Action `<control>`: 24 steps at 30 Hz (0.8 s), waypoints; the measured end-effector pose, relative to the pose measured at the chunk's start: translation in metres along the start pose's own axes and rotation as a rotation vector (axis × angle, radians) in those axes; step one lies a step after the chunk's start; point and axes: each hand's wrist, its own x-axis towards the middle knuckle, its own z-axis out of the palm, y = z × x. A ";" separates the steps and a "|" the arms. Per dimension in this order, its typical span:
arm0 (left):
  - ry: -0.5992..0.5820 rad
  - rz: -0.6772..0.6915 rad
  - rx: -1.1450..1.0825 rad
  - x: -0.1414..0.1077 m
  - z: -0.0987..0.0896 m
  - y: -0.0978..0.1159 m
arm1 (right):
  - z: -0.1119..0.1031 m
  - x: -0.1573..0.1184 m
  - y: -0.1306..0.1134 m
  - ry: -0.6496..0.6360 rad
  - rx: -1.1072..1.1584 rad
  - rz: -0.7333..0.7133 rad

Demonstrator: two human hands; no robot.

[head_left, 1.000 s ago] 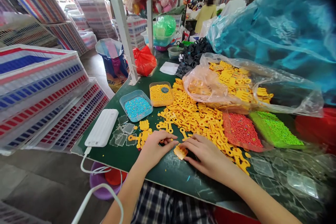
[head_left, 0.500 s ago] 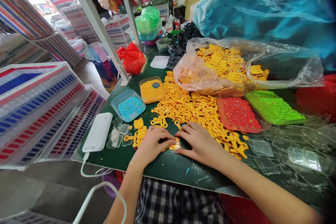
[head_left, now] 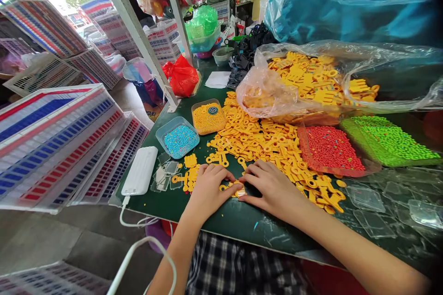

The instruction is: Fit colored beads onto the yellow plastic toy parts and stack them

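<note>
Near the table's front edge, both hands close in on one small yellow plastic piece [head_left: 241, 191] with a shiny, clear-looking top. My left hand [head_left: 210, 191] has its thumb and fingers pinched at the piece's left side. From the right, my right hand [head_left: 272, 190] grips it between thumb and fingers. My fingers partly cover the piece. Just beyond them spreads a heap of loose yellow plastic parts [head_left: 258, 140], many with ring ends. More yellow parts [head_left: 189, 177] lie left of my left hand, beside thin clear plastic squares [head_left: 162, 179].
Trays of blue beads [head_left: 180, 140], yellow beads [head_left: 207, 117], red beads [head_left: 328, 147] and green beads [head_left: 394, 136] flank the heap. A white power bank [head_left: 140, 170] with a cable sits at the left edge. Clear plastic squares [head_left: 367, 199] lie right; a plastic bag [head_left: 256, 94] holds yellow parts behind.
The camera has turned slightly left, so the table and hands appear further right. Both hands stay on the same yellow piece, with the left thumb now further over it.
</note>
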 end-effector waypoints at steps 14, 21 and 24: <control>0.034 0.024 0.089 -0.003 0.009 0.000 | 0.004 0.000 0.001 -0.028 -0.009 -0.033; 0.270 0.063 0.021 0.004 -0.023 -0.019 | 0.008 0.001 0.000 -0.011 -0.002 -0.018; 0.387 -0.082 -0.016 0.021 -0.067 -0.051 | 0.009 0.004 0.000 -0.010 0.014 -0.027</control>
